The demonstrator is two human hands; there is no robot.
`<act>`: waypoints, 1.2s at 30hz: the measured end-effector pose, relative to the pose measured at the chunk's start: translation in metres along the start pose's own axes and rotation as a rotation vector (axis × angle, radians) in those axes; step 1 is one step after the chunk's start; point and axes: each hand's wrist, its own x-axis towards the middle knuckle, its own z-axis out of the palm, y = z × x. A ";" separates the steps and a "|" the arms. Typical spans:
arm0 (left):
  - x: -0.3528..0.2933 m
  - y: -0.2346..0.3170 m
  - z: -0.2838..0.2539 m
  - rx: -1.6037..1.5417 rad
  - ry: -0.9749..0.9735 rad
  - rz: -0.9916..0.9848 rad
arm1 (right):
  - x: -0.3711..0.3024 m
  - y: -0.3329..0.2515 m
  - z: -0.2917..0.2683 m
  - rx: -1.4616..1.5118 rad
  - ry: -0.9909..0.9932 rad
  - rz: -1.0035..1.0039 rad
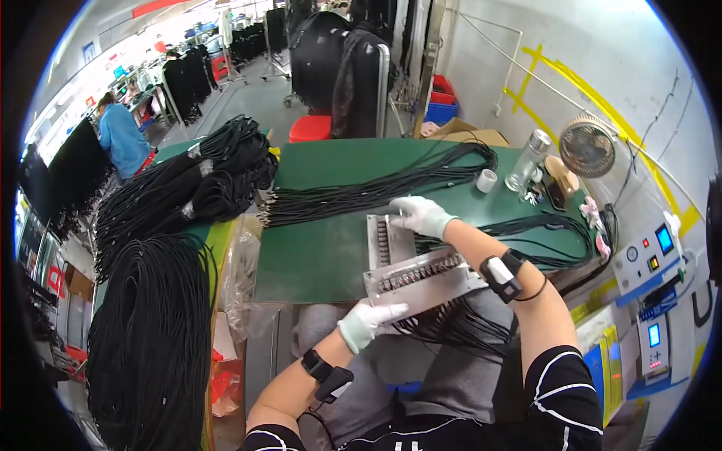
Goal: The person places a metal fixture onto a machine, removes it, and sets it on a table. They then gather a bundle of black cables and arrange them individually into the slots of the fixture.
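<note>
Well, L hand [362, 325], pt. hidden, grips front tray [430, 294] — R hand [425, 216] half-curled by rear tray [404, 245], hold unclear.

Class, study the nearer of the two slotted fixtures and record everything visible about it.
The nearer slotted fixture is a long, pale grey, rectangular piece that looks metallic. A row of small dark and shiny parts runs along its far side; a plain flat face lies nearer the person. It slants above the lap, right end higher in the picture. The left hand holds its near-left edge. Black cables show beneath; whether they attach is hidden.
</note>
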 end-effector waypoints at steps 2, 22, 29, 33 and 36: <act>0.000 0.002 -0.002 -0.003 -0.004 0.005 | 0.021 -0.002 0.019 -0.221 -0.148 -0.062; 0.021 0.053 -0.023 0.548 -0.359 0.364 | -0.223 -0.083 -0.241 0.249 0.719 0.133; 0.057 0.082 -0.041 0.259 -0.164 0.245 | -0.366 -0.158 -0.379 0.458 1.558 0.399; 0.096 0.087 -0.059 0.251 -0.256 0.092 | -0.561 -0.126 -0.443 0.933 0.758 0.199; 0.076 0.082 -0.042 0.285 -0.086 0.190 | -0.588 -0.130 -0.386 0.438 1.629 0.853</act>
